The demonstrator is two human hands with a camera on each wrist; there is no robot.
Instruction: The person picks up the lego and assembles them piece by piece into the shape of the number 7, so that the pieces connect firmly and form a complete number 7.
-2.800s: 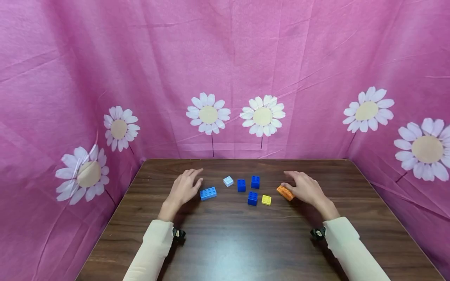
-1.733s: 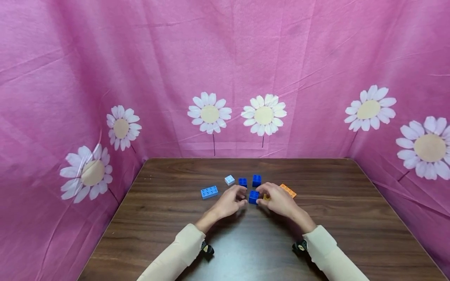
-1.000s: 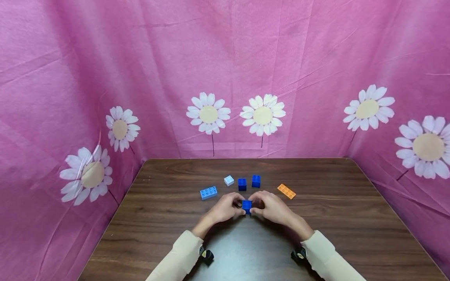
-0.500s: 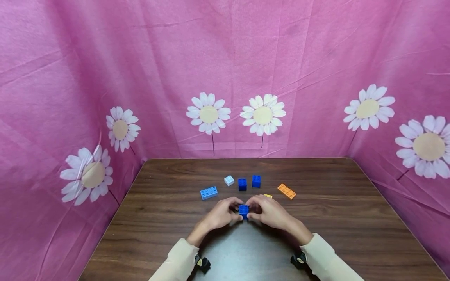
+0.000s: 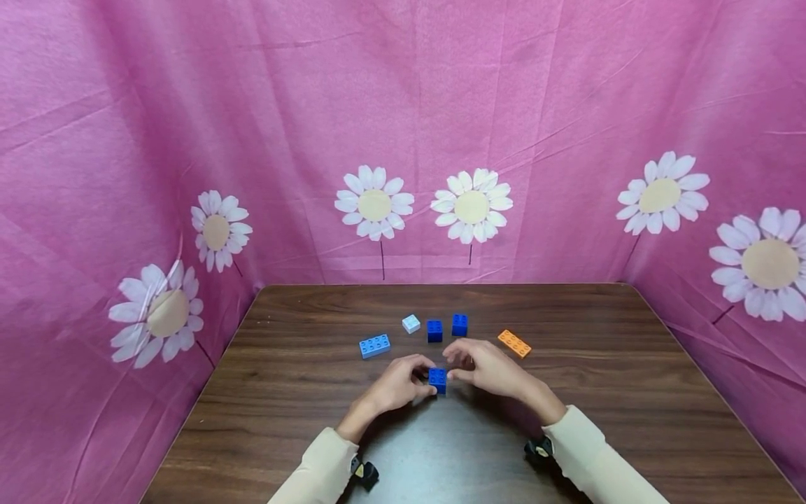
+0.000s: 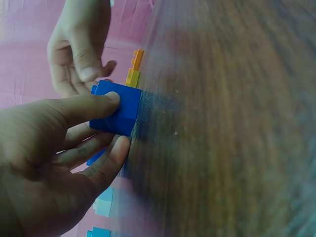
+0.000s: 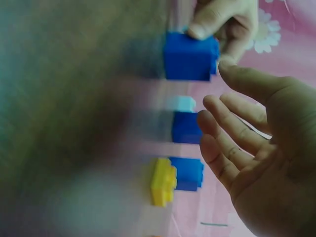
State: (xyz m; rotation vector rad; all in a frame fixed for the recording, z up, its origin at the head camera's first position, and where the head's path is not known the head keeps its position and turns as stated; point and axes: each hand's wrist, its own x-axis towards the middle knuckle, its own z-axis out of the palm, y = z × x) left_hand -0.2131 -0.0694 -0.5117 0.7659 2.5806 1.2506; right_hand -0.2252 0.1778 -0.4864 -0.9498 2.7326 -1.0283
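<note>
My left hand (image 5: 395, 383) pinches a dark blue building brick (image 5: 437, 380) between thumb and fingers, low at the table in front of me. The left wrist view shows its thumb (image 6: 111, 101) flat against the brick's side. Just right of the brick, my right hand (image 5: 491, 367) is apart from it, fingers loosely bent and holding nothing; in the right wrist view its palm (image 7: 276, 163) faces the bricks. Two more dark blue bricks (image 5: 434, 331) stand behind. A yellow brick (image 7: 163, 182) is hidden behind my right hand in the head view.
On the brown wooden table (image 5: 283, 350), a light blue long brick (image 5: 374, 346) and a pale blue small brick (image 5: 411, 323) lie at the left. An orange long brick (image 5: 514, 344) lies at the right. A pink flowered curtain (image 5: 415, 140) surrounds the table's back and sides.
Both hands came in from the sides, took the nearest dark blue brick and shifted it towards me and left. Within the last half second, my right hand let go and drew back right.
</note>
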